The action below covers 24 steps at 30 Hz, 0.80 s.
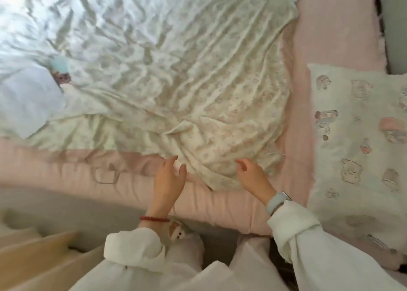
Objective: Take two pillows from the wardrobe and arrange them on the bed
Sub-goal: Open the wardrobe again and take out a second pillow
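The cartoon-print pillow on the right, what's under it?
The cartoon-print pillow lies on the pink sheet, which shows around its left and top edges. Whatever is directly beneath the pillow is covered.

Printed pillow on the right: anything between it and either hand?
Nothing visible. The printed pillow lies flat on the pink bedding, to the right of the right hand; only bare pink sheet and the crumpled blanket edge lie between. Both hands are open and empty; the left hand is farther away.
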### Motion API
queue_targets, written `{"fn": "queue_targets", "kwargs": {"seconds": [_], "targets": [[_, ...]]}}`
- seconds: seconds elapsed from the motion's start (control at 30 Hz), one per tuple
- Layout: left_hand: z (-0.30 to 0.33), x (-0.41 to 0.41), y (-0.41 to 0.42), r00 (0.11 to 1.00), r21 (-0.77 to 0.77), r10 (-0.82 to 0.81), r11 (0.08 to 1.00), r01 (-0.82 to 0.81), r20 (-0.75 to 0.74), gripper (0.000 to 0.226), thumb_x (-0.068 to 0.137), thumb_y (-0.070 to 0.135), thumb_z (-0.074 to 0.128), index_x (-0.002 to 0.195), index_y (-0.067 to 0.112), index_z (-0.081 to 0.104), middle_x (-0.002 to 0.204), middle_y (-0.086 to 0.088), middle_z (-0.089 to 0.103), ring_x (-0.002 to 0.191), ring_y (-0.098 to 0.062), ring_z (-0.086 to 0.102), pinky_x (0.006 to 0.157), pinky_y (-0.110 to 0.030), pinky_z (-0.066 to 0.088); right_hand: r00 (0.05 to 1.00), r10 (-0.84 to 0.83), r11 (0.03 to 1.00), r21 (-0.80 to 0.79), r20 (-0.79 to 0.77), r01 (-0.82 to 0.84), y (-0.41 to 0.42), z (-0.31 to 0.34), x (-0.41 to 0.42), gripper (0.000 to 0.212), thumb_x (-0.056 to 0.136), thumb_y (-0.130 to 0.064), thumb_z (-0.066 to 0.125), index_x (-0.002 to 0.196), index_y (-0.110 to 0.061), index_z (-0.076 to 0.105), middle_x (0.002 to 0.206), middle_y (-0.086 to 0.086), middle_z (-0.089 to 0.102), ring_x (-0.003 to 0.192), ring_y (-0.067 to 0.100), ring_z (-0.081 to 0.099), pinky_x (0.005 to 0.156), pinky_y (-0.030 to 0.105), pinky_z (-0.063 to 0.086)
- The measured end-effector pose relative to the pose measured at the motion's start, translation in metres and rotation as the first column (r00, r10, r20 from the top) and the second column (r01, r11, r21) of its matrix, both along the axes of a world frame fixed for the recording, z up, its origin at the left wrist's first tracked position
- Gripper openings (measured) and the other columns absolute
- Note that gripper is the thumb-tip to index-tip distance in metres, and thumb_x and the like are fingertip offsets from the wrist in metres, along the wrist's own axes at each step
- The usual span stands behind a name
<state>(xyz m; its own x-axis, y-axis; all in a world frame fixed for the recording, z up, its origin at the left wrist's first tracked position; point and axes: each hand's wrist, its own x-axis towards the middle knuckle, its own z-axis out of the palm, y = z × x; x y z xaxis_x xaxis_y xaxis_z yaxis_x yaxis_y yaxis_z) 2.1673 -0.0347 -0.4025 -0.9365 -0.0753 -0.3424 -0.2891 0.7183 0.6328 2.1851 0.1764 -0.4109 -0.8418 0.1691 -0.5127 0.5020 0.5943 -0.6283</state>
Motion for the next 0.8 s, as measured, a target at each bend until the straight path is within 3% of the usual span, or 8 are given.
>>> {"fn": "queue_targets", "kwargs": {"seconds": [0.2,0.27,0.3,0.37,0.4,0.47,0.53,0.8], "targets": [[0.027,0.037,-0.228,0.932,-0.075,0.363,0.929,-0.361,0.010,0.037,0.092,0.022,0.050,0.124,0.005,0.051,0.126,-0.019,0.056,0.113,-0.031,0.052,0.091,-0.036,0.040,0.945,0.327,0.942,-0.085,-0.006,-0.326,-0.200,0.016,-0.021,0.025,0.092,-0.016,0.043,0.110,-0.013,0.059,0.116,0.010,0.061,0.106,0.023,0.053,0.082,0.022,0.035],[0.034,0.049,-0.279,0.898,-0.102,0.440,0.893,-0.439,-0.016,0.036,0.092,0.023,0.049,0.124,0.005,0.051,0.126,-0.017,0.056,0.114,-0.031,0.052,0.094,-0.037,0.040,0.884,0.463,0.884,-0.035,-0.071,-0.466,-0.253,0.019,-0.031,0.025,0.091,-0.020,0.043,0.105,-0.016,0.063,0.113,0.006,0.062,0.106,0.022,0.054,0.089,0.022,0.038],[0.036,0.055,-0.299,0.882,-0.110,0.470,0.876,-0.470,-0.030,0.036,0.093,0.023,0.049,0.124,0.005,0.051,0.126,-0.016,0.056,0.115,-0.029,0.052,0.095,-0.037,0.040,0.844,0.531,0.847,0.018,-0.070,-0.532,-0.277,0.021,-0.037,0.026,0.091,-0.026,0.042,0.105,-0.021,0.063,0.110,0.004,0.063,0.101,0.020,0.056,0.089,0.024,0.042],[0.039,0.066,-0.331,0.847,-0.115,0.529,0.840,-0.531,-0.048,0.036,0.093,0.024,0.049,0.124,0.006,0.052,0.126,-0.015,0.056,0.114,-0.028,0.052,0.095,-0.036,0.040,0.778,0.627,0.779,0.053,-0.044,-0.625,-0.321,0.025,-0.048,0.029,0.092,-0.032,0.038,0.109,-0.026,0.060,0.101,0.000,0.064,0.081,0.010,0.055,0.074,0.011,0.042],[0.039,0.072,-0.345,0.828,-0.115,0.558,0.821,-0.560,-0.051,0.036,0.092,0.024,0.050,0.124,0.005,0.052,0.127,-0.015,0.056,0.115,-0.028,0.052,0.096,-0.036,0.040,0.757,0.652,0.758,0.010,-0.042,-0.652,-0.344,0.026,-0.053,0.029,0.094,-0.028,0.037,0.112,-0.022,0.059,0.100,0.000,0.063,0.079,0.009,0.054,0.072,0.008,0.040],[0.039,0.081,-0.370,0.794,-0.111,0.606,0.787,-0.607,-0.045,0.037,0.092,0.022,0.051,0.125,0.004,0.051,0.129,-0.015,0.054,0.116,-0.028,0.051,0.097,-0.038,0.040,0.739,0.672,0.735,-0.074,-0.049,-0.674,-0.388,0.029,-0.063,0.029,0.095,-0.020,0.037,0.116,-0.013,0.056,0.107,0.006,0.063,0.089,0.018,0.057,0.080,0.021,0.040],[0.038,0.085,-0.394,0.773,-0.108,0.633,0.766,-0.634,-0.045,0.037,0.093,0.021,0.050,0.125,0.004,0.050,0.129,-0.016,0.054,0.117,-0.029,0.050,0.098,-0.039,0.040,0.708,0.704,0.702,-0.094,-0.053,-0.706,-0.428,0.031,-0.071,0.031,0.094,-0.019,0.037,0.119,-0.012,0.054,0.095,0.005,0.063,0.081,0.018,0.057,0.075,0.028,0.041],[0.017,0.028,-0.536,0.720,-0.066,0.690,0.717,-0.694,-0.068,0.036,0.092,0.024,0.050,0.124,0.007,0.051,0.127,-0.014,0.056,0.116,-0.026,0.051,0.096,-0.037,0.040,0.650,0.753,0.649,-0.053,-0.103,-0.759,-0.593,0.012,-0.136,0.031,0.093,-0.018,0.040,0.121,-0.011,0.052,0.122,0.010,0.059,0.103,0.020,0.055,0.080,0.021,0.035]]}}
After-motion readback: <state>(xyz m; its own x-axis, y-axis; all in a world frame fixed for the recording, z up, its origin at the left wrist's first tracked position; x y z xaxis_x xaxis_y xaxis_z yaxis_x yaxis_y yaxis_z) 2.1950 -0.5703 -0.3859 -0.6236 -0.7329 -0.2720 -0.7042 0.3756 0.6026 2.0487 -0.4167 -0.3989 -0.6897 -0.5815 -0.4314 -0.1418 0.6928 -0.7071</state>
